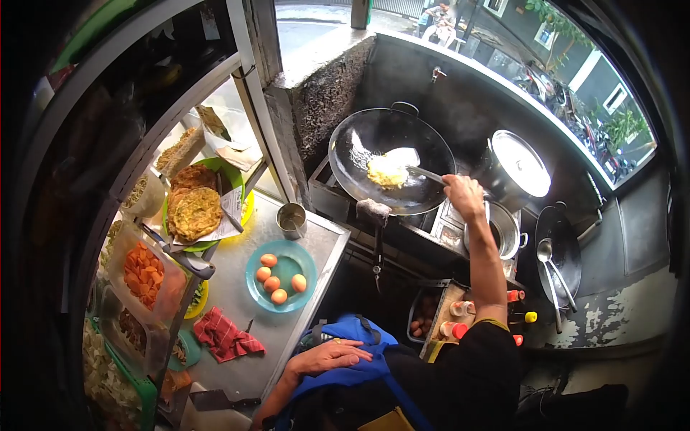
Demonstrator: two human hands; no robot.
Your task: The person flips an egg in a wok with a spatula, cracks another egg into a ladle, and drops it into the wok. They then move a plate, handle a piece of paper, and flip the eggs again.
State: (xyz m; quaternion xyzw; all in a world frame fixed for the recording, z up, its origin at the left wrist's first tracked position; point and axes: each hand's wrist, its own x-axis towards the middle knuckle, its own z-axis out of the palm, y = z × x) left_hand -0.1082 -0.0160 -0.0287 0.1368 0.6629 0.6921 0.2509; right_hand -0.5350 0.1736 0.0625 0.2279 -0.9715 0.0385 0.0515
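My right hand is closed round the handle of a metal spatula. The spatula's blade is in a large black wok, against yellow cooked egg near the middle. My left hand lies flat on the blue cloth at my waist, fingers stretched out, holding nothing. To its upper left, a teal plate with several brown eggs rests on the metal counter. A cloth-wrapped wok handle points toward me.
A lidded pot and a smaller pot stand right of the wok. Farther right is a second wok with ladles. Sauce bottles stand below my right forearm. Left are a steel cup, red cloth, knife and carrots.
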